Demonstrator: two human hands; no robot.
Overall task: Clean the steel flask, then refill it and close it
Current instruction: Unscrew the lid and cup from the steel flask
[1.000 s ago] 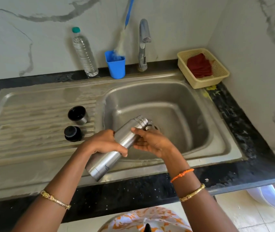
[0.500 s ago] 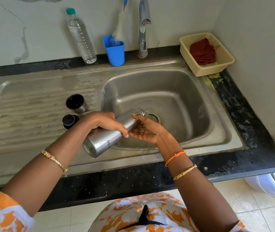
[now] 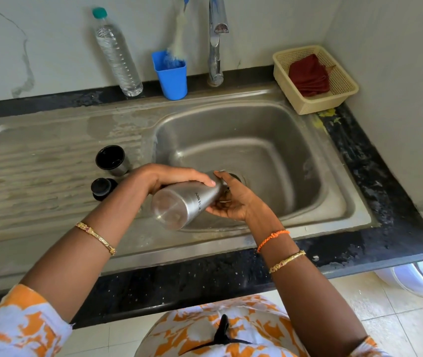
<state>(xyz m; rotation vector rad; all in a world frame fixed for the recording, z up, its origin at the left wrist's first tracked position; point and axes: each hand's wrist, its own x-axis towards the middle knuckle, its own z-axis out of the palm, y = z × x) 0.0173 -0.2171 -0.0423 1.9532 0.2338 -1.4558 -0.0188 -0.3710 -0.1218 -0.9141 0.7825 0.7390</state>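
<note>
I hold the steel flask (image 3: 184, 202) tilted over the sink basin (image 3: 269, 150), its base towards me and its mouth pointing down at the drain. My left hand (image 3: 169, 176) grips the flask body from above. My right hand (image 3: 233, 199) cups the neck and mouth from below, and the mouth is hidden behind it. The flask's cup lid (image 3: 112, 159) and black stopper (image 3: 102, 188) stand on the draining board (image 3: 37, 171) to the left.
A plastic water bottle (image 3: 117, 55), a blue cup (image 3: 171, 76) holding a bottle brush (image 3: 179, 29), and the tap (image 3: 216, 39) line the back wall. A yellow basket (image 3: 344, 91) with a red cloth (image 3: 308, 76) sits at the back right corner.
The flask has tipped further, its base swinging up towards me and its mouth lower into the basin. My right hand has slid under the neck. The view has tilted downward.
</note>
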